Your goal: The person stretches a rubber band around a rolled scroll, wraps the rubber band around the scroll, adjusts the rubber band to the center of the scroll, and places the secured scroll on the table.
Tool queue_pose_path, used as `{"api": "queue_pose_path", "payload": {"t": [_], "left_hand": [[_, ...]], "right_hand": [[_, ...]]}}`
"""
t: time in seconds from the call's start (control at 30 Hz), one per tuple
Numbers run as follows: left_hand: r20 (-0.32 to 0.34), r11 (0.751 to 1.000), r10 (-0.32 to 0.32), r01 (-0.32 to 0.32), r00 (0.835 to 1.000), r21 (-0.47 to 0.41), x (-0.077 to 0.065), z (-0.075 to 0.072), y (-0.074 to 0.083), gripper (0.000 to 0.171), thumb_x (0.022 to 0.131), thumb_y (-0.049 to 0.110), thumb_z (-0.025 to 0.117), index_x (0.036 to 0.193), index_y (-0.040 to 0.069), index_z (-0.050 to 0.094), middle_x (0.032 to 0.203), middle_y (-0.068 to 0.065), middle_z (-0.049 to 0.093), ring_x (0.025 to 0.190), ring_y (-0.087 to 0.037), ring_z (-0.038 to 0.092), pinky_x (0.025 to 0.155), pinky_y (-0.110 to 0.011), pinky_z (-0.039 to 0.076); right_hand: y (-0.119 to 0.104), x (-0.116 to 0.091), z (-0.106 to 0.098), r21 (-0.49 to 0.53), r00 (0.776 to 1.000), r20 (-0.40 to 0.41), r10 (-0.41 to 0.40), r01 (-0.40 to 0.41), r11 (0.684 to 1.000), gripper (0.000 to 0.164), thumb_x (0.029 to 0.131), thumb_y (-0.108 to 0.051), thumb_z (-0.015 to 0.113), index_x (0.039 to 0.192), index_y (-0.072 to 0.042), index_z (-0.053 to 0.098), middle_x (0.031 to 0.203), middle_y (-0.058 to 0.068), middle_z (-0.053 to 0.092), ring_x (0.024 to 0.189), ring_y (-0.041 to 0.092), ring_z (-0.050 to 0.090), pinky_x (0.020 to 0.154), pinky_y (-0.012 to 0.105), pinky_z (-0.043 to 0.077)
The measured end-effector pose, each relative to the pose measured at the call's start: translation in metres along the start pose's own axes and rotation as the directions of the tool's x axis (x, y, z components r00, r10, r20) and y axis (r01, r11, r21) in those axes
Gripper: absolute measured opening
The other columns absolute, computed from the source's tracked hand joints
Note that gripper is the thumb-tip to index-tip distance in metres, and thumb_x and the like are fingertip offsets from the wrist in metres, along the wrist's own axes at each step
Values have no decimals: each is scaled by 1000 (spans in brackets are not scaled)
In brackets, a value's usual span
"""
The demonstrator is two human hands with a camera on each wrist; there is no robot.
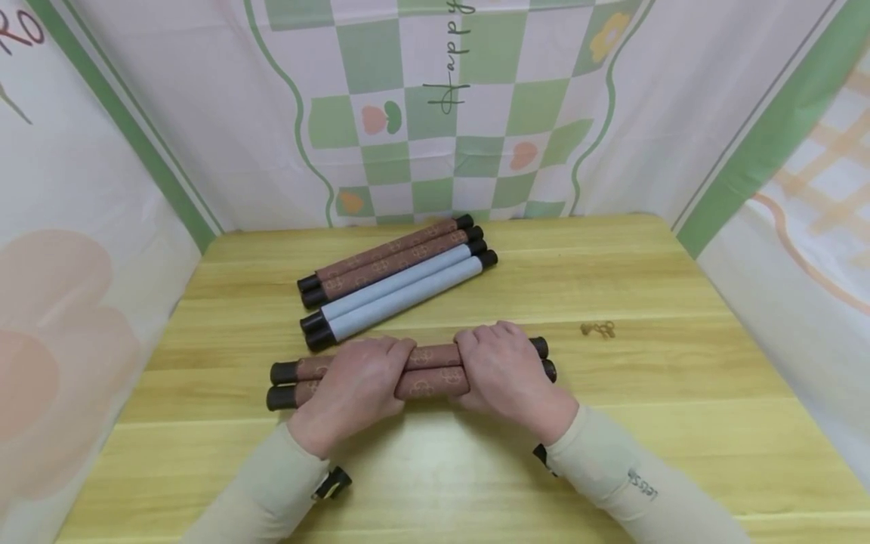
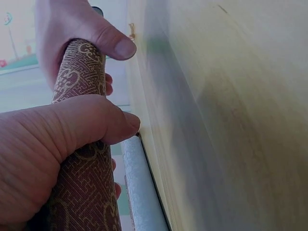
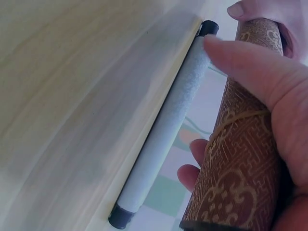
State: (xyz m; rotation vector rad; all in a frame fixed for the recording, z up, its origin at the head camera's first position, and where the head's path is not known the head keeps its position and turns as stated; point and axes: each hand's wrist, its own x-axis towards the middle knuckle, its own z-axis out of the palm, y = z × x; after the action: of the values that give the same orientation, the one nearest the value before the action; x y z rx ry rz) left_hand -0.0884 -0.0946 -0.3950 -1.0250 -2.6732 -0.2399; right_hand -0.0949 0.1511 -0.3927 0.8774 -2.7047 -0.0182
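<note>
Two brown patterned scrolls with black end knobs lie side by side across the front of the table, held in both hands. The left hand grips them left of the middle, its thumb across the brown cloth in the left wrist view. Right of the middle, the right hand wraps round the same pair. A thin rubber band circles one brown scroll in the right wrist view. The undersides and most of the curled fingers are hidden. Whether the pair touches the tabletop, I cannot tell.
Behind the hands, two more brown scrolls and two pale blue scrolls lie slanted in a row on the wooden table. Several small tan rubber bands lie to the right. Printed curtains enclose the table's back and sides.
</note>
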Motion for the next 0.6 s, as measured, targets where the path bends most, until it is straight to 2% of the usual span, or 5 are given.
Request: {"api": "queue_pose_path", "payload": {"t": [0.2,0.4,0.5,0.6], "left_hand": [[-28,1000,6,-6,1000,13,2,1,3,62,64,20,87,121,6,65,99,-7,74,86,-23,71,75,-42,60],[-11,1000,3,-3,1000,22,4,2,6,56,67,21,86,118,9,65,95,-4,73,81,-21,70,67,-41,58],[-3,1000,-3,3,1000,28,5,2,8,56,68,22,86,118,9,66,96,-4,73,80,-21,70,67,-41,58],[0,999,-4,4,1000,34,4,2,7,57,67,22,86,120,8,66,97,-5,73,82,-21,70,68,-41,59]], "right_hand": [[-5,0,0,1,999,-31,18,-18,1000,74,63,-66,87,104,-9,67,89,7,72,84,27,71,88,45,56],[-11,1,3,10,997,-74,7,-6,1000,78,64,-73,84,106,-9,67,87,7,71,82,27,71,83,45,57],[-11,0,1,22,999,-53,11,-10,1000,80,64,-73,84,108,-9,67,90,8,72,85,27,71,84,45,57],[-9,-2,-3,66,1000,12,11,-12,998,91,65,-76,83,122,-7,65,105,11,74,98,30,72,92,48,56]]}}
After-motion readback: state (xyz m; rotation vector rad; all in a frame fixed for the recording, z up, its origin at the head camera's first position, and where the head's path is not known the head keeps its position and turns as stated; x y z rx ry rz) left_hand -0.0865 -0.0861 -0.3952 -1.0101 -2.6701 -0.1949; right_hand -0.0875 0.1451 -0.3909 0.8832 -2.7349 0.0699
